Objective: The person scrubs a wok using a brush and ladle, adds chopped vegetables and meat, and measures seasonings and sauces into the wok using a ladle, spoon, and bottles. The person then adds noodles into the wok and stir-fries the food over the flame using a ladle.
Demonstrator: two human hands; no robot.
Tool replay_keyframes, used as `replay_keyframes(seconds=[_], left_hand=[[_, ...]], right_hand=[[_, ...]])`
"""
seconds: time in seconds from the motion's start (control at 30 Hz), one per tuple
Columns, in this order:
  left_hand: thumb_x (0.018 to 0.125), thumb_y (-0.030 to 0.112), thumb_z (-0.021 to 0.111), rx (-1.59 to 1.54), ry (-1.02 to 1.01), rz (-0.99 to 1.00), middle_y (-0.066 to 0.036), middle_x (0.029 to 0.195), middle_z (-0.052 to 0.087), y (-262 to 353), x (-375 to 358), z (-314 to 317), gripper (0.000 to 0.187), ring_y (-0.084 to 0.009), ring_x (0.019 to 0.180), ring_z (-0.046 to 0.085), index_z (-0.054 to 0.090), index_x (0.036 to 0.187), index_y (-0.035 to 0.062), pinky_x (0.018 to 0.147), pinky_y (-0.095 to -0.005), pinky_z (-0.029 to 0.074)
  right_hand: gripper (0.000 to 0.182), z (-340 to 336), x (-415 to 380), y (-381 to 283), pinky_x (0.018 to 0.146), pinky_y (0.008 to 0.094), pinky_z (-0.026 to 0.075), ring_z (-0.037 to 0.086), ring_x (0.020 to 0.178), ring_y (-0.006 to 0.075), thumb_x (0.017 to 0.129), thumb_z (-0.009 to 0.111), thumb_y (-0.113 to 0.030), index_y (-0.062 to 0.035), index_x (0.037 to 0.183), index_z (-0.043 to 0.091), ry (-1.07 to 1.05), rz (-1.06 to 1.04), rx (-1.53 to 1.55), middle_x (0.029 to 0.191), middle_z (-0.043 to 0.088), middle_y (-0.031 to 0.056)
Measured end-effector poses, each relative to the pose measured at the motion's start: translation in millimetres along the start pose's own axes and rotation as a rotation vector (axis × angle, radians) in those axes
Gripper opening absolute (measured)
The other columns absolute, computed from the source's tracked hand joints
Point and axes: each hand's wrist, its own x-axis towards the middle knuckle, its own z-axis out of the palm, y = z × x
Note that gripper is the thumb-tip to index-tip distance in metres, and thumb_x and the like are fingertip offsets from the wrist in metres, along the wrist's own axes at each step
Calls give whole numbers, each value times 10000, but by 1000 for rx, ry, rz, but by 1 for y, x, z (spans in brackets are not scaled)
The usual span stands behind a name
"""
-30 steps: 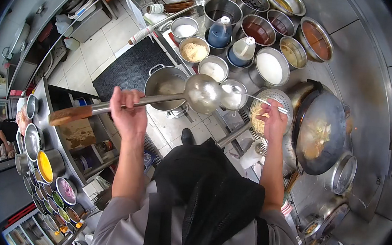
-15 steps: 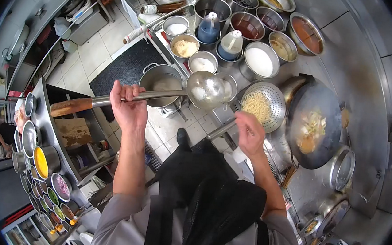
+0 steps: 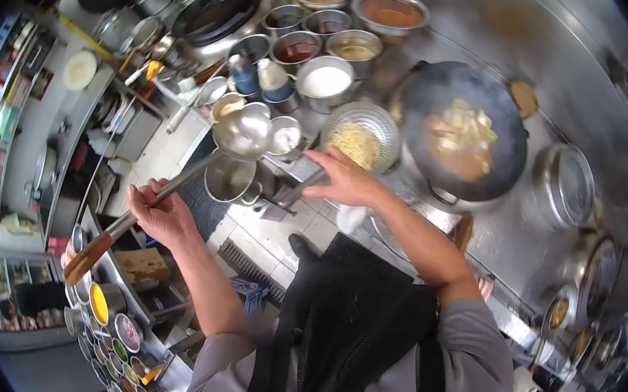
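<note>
1. Your ladle (image 3: 243, 133) is a round, shiny steel one with a long metal shaft and a worn wooden end. Its bowl is well left of the wok (image 3: 512, 143), above the counter edge, with a pale patch inside that's too blurry to call.
2. The strainer (image 3: 384, 123) is full of little holes and has yellowish noodles (image 3: 355, 145) in it, sitting just left of the wok.
3. The wok itself is dark and steamy, with pale chunks and brownish food (image 3: 462, 138) in the middle.
4. Steel counter (image 3: 506, 241) all around the wok, kinda wet-looking on your side. Left of it and beyond you've got a white-filled pot (image 3: 325, 81), sauce bowls (image 3: 390, 12) and two squeeze bottles (image 3: 272, 80). A round metal pan (image 3: 572, 187) is off to its right, and there's tiled floor (image 3: 318, 230) to its lower left.
5. Your left hand (image 3: 161, 211), way left of the wok, is closed around the ladle's shaft.
6. Your right hand (image 3: 340, 177), nearer the wok, is partly open, thumb and fingers apart around the strainer's handle (image 3: 306, 188). Can't tell how firmly it's gripping.
</note>
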Motion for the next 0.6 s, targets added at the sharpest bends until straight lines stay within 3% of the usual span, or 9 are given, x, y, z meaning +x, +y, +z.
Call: replay_keyframes(seconds=[0.1,0.13,0.17,0.2,0.3,0.4,0.43,0.5,0.6], left_hand=[[998,97,624,20,-45,237,-10,722,446,-22,-46,92,205,-171,729,497,525,819,107,791,-340,434],[1002,96,608,261,-36,387,-8,749,458,-29,-71,126,164,-158,748,493,516,866,99,791,-323,423],[1005,95,593,502,-29,541,-6,775,471,-38,-92,155,126,-145,768,489,507,914,91,792,-307,412],[1014,141,597,383,17,539,-23,867,526,-58,-101,168,136,-141,848,496,505,924,98,792,-315,415],[971,264,611,417,-412,378,-76,1108,490,-84,-167,181,255,-230,1094,437,480,1110,94,952,-388,369],[929,388,624,454,-821,210,-129,1348,455,-112,-234,183,501,-319,1339,378,455,1295,91,1112,-462,323],[877,277,687,526,-949,314,-163,1391,452,-128,-241,169,568,-357,1364,377,438,1347,75,1131,-492,313],[774,55,812,620,-1190,547,-230,1478,447,-158,-256,143,789,-434,1413,376,404,1449,42,1170,-552,291],[764,26,801,847,-1138,219,-245,1422,485,-161,-282,44,744,-432,1365,414,433,1410,-5,1166,-495,319]], right_hand=[[624,-73,-51,-118,794,334,573,694,916,196,960,731,-412,-24,1416,556,-226,-112,496,1126,670,125],[593,-83,-65,-151,784,306,567,691,888,166,1010,635,-487,-25,1377,580,-347,-37,834,1096,686,86],[648,-99,-75,-179,761,276,568,686,862,144,1028,519,-597,-26,1329,580,-447,-20,883,1113,673,65],[688,-108,-86,-203,736,269,572,683,855,139,1016,461,-668,-40,1276,570,-451,46,914,1075,653,58],[546,-150,-121,-247,678,362,597,677,834,183,1004,577,-530,-21,1204,564,-193,27,1304,1013,614,80],[332,-157,-154,-204,609,459,621,692,710,238,1006,652,-291,12,1124,585,-8,214,1620,963,660,130],[319,-160,-170,-184,552,405,584,688,630,229,1004,656,-279,10,1124,596,168,363,1508,910,693,140],[272,-155,-212,-114,475,300,515,610,556,136,998,660,-236,-20,1152,598,239,433,1293,820,628,55],[229,-130,-282,-43,414,299,466,555,489,123,983,651,-184,-21,1130,587,430,581,1079,751,586,27]])
